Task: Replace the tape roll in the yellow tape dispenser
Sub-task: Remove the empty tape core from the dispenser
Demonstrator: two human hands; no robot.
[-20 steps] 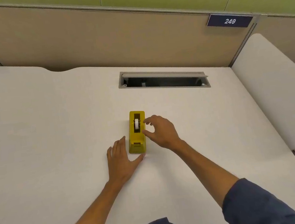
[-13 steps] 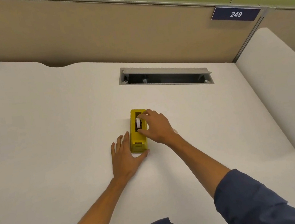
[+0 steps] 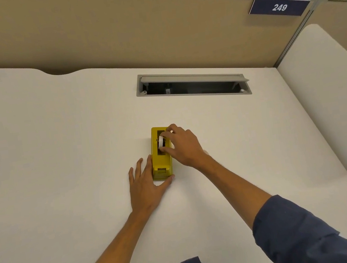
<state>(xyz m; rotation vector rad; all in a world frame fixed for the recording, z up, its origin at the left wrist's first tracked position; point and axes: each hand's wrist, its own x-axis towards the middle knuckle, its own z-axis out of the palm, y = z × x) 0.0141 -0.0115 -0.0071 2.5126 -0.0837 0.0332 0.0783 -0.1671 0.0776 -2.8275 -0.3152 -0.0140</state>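
Observation:
A yellow tape dispenser (image 3: 160, 162) stands on the white desk (image 3: 62, 158), its cutter end toward me. A white tape roll (image 3: 160, 142) sits tilted in the dispenser's top slot. My right hand (image 3: 182, 145) comes in from the right, thumb and fingers pinched on the roll. My left hand (image 3: 145, 184) lies flat on the desk against the dispenser's left side, with the thumb hooked around its near end.
A grey cable hatch (image 3: 193, 84) stands open in the desk behind the dispenser. Beige partition walls close off the back, with a "249" sign (image 3: 279, 7) at the upper right. A second desk section (image 3: 325, 91) rises at the right.
My right hand moved from beside the dispenser onto its top and closed on the tape roll, which now sits tilted. My left hand stayed braced against the dispenser.

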